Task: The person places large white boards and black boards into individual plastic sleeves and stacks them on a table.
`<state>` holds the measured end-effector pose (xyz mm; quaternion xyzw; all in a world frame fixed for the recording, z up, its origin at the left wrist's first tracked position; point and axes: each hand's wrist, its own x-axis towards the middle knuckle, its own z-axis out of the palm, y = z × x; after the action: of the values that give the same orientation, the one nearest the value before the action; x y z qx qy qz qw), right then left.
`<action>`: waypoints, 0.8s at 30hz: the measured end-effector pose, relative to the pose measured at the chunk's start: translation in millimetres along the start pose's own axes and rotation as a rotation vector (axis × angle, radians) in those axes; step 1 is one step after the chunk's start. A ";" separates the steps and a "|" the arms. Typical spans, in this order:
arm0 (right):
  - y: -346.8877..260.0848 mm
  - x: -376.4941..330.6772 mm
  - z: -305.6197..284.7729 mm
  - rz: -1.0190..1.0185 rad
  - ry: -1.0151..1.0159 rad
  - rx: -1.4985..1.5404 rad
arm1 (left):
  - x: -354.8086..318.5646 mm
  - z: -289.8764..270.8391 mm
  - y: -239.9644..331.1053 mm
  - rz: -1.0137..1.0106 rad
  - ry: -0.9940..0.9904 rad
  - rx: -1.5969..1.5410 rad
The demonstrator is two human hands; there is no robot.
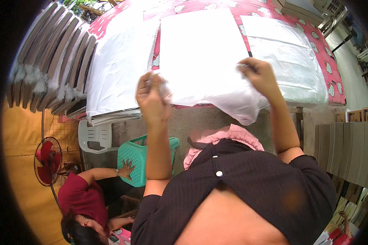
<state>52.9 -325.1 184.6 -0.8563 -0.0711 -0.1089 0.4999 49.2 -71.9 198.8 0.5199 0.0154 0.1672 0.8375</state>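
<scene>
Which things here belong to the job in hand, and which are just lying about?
Seemingly in use:
translucent white plastic sheet, held by left hand and right hand
pink patterned table cover beneath

Apparently just nearby:
round red-bladed fan
green perforated plastic stool
white plastic chair

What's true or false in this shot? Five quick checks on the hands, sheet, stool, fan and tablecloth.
1. The left hand and right hand both grip the white sheet. True.
2. Another person's hand is on the stool. True.
3. The stool is red. False: it is green.
4. The fan has white blades. False: its blades are red.
5. The tablecloth is pink and patterned. True.
</scene>
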 end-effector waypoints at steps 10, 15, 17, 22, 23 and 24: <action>-35.0 -31.5 -0.7 -0.318 0.099 -0.103 | 35.0 -62.1 20.5 0.435 0.034 0.268; -33.3 -55.2 2.7 0.085 0.194 0.236 | 34.6 -63.0 27.7 0.058 -0.108 -0.171; -34.3 -60.6 7.0 0.112 0.223 0.343 | 36.0 -59.6 28.9 0.164 -0.018 -0.123; -36.8 -64.9 18.4 -0.007 0.505 0.610 | 19.7 -50.5 30.2 -0.017 -0.064 -0.025; -47.8 -66.6 13.0 -0.018 0.541 0.666 | 14.4 -48.0 26.3 -0.098 -0.068 0.046; -54.4 -66.9 8.3 -0.029 0.575 0.722 | 10.5 -53.3 23.5 -0.155 -0.227 0.127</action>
<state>-23.3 -292.1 209.1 -0.5613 0.0252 -0.3172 0.7640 42.3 -13.2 196.5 0.5847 -0.0287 0.0408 0.8097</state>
